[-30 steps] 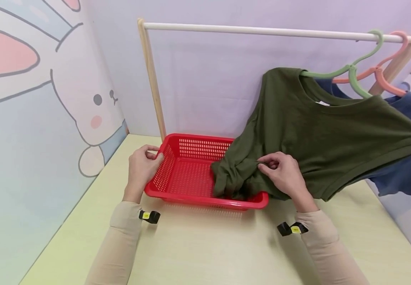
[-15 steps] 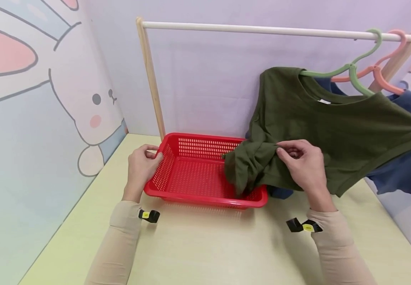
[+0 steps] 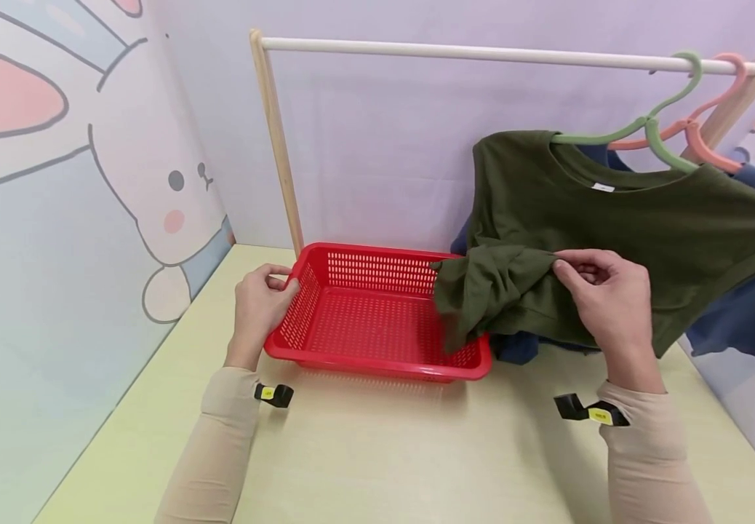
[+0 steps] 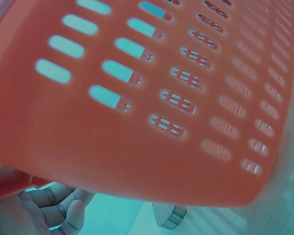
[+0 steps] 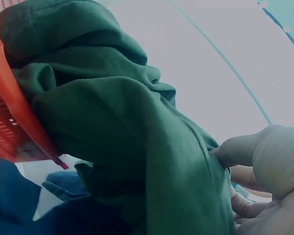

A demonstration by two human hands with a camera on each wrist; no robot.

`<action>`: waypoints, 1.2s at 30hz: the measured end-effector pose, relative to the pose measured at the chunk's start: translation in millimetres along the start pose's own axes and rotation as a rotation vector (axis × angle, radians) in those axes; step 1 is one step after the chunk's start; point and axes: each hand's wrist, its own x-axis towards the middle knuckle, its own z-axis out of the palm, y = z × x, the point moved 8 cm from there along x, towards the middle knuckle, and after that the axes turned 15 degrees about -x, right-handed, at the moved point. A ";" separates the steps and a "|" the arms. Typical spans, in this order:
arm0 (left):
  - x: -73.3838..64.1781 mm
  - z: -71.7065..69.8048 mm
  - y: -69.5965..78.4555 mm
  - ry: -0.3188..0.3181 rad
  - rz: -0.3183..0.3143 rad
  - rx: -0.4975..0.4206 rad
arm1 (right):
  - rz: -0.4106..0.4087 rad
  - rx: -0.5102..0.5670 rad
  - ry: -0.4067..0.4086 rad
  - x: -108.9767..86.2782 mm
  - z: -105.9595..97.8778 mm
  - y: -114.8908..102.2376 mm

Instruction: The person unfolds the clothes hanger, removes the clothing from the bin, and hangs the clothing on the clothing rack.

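Note:
My left hand (image 3: 261, 306) grips the left rim of a red perforated plastic basket (image 3: 377, 366); in the left wrist view its curled fingers (image 4: 48, 198) show under the basket's corner. Between thumb and fingertips, my right hand (image 3: 616, 309) pinches the lower part of a dark green T-shirt (image 3: 639, 218), right of the basket. The shirt hangs on a light green hanger (image 3: 665, 149). Its bunched end droops over the basket's right side. In the right wrist view the thick folds of the green cloth (image 5: 117, 107) cross the basket's rim.
A white rail (image 3: 456, 51) on wooden legs (image 3: 277, 145) spans the back. Behind the green shirt a blue garment (image 3: 744, 306) hangs on a coral hanger (image 3: 711, 145). Blue cloth (image 3: 515, 348) also shows low beside the basket. The pale table (image 3: 384, 451) meets a rabbit-patterned wall (image 3: 122, 182) on the left.
My right hand has moved right and slightly up, drawing the green T-shirt's bunched end mostly out of the basket. More of the basket's floor now shows. The left hand has stayed on the rim.

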 end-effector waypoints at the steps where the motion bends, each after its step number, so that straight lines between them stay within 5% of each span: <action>1: -0.3 -0.7 -0.7 0.001 -0.002 0.000 | 0.004 -0.006 -0.002 0.2 -1.3 0.7; 12: -3.1 -7.5 -5.9 0.017 -0.004 0.004 | 0.063 -0.002 -0.065 2.6 -1.9 7.4; 24: -7.5 -13.7 -10.4 0.027 -0.020 0.006 | 0.095 0.099 -0.044 1.9 -0.7 1.1; 36: 0.8 2.0 -1.7 0.010 0.005 -0.019 | 0.080 0.172 -0.049 -0.4 -9.1 0.1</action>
